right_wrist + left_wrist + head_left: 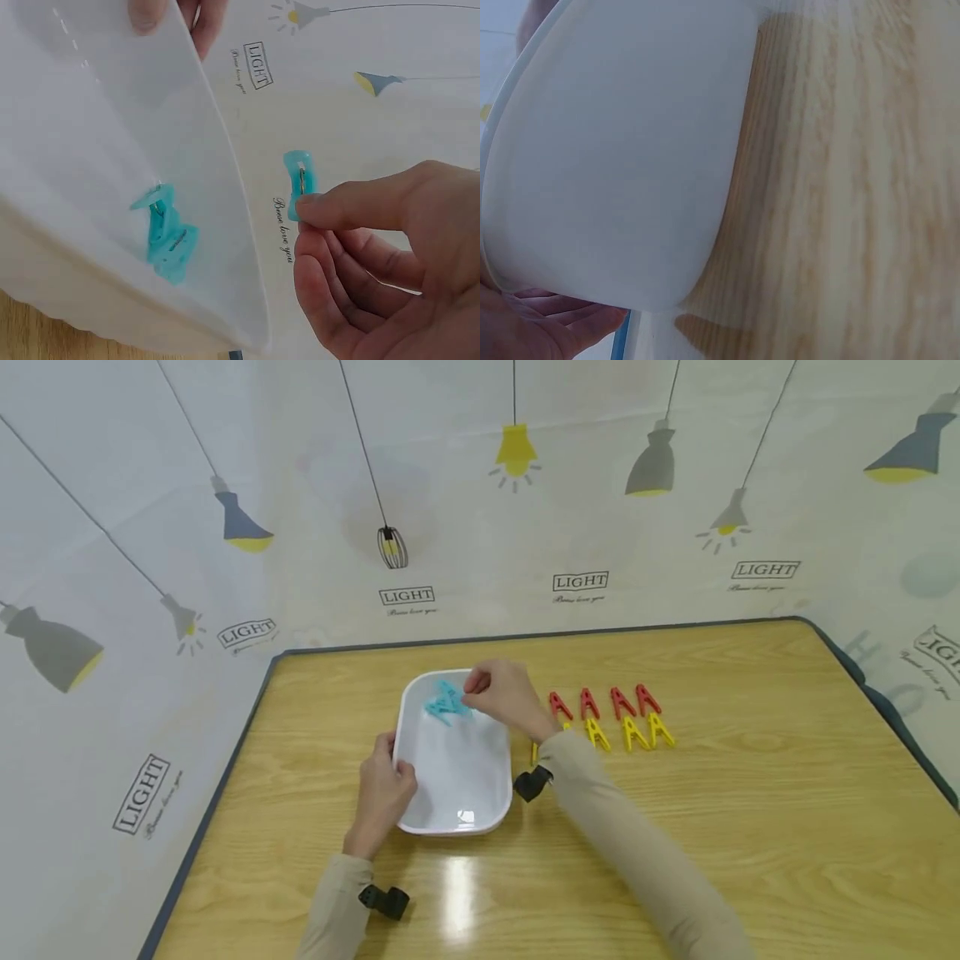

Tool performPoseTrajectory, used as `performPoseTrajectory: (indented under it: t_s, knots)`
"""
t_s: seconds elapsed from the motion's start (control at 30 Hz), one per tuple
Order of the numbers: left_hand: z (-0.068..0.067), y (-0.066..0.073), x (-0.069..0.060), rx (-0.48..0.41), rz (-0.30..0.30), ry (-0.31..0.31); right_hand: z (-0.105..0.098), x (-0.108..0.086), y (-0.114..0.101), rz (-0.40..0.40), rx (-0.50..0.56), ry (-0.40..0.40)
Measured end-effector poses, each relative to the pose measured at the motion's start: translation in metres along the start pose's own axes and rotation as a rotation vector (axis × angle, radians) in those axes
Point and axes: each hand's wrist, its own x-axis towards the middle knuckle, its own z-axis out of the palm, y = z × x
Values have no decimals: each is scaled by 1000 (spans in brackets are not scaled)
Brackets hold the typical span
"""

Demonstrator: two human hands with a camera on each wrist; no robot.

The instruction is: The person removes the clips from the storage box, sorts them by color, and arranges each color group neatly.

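Observation:
A white rectangular tray (457,785) stands on the wooden table. My left hand (381,789) grips its left rim, thumb inside and fingers outside; the left wrist view shows the tray's outer wall close up. Over the tray's far right corner, my right hand (506,693) pinches a turquoise clothespin (301,180) between thumb and fingers. Several more turquoise clothespins (442,708) lie in a loose heap at the far end inside the tray. The right wrist view shows the held clothespin apart from that heap, just outside the rim in that view.
Right of the tray, red clothespins (588,703) form a row, with a row of yellow clothespins (596,733) nearer me. My right forearm partly hides the yellow ones. A lamp-patterned wall covering (465,560) rises behind the table (750,793).

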Motion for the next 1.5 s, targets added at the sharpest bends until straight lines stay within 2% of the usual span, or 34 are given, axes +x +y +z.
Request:
performPoseTrajectory:
  t_s: [0.1,0.23,0.43,0.63,1.0,1.27,1.5]
  knots:
    - [0,-1,-1,7,0,1,-11,-10,6,27,65,11]
    - [-1,-2,0,9,0,9,-23,-22,14,38,97,42]
    - [-4,-4,1,42,4,0,-32,-38,30,55,92,76]
    - [-5,-6,1,50,0,-5,-37,-56,53,63,146,70]
    - [-6,-2,0,57,-20,-35,-48,-83,83,108,140,75]
    - [-3,-2,0,56,-22,-55,-49,-99,93,113,116,90]
    - [-2,2,1,55,-30,-56,-46,-120,103,161,104,78]
